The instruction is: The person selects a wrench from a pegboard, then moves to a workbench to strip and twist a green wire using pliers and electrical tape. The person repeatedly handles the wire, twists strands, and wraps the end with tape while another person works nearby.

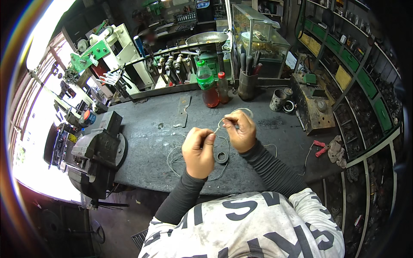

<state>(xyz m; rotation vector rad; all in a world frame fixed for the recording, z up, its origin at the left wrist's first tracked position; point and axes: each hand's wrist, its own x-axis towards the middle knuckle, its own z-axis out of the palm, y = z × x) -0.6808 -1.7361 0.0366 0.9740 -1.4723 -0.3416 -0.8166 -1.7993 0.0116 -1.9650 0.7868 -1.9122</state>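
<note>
My left hand (199, 154) is closed in a pinch, thumb against the bent fingers, on a thin pale wire (219, 125). Just to its right and a little farther off, my right hand (241, 133) pinches the same wire, and a small loop of it arcs above the fingers. Between the two hands a short stretch of wire shows; how its ends lie is too small to tell. More wire rests in loose coils on the dark workbench (146, 174) beneath the left hand. A roll of black tape (222, 158) lies between my forearms.
A bench vise (92, 150) stands at the left. Behind my hands are a metal plate (182, 112), a green-capped bottle (208, 88), a smaller red-capped bottle (223, 88) and a tool holder (247, 86). Red-handled pliers (319, 148) and a rag (336, 151) lie right, near shelves.
</note>
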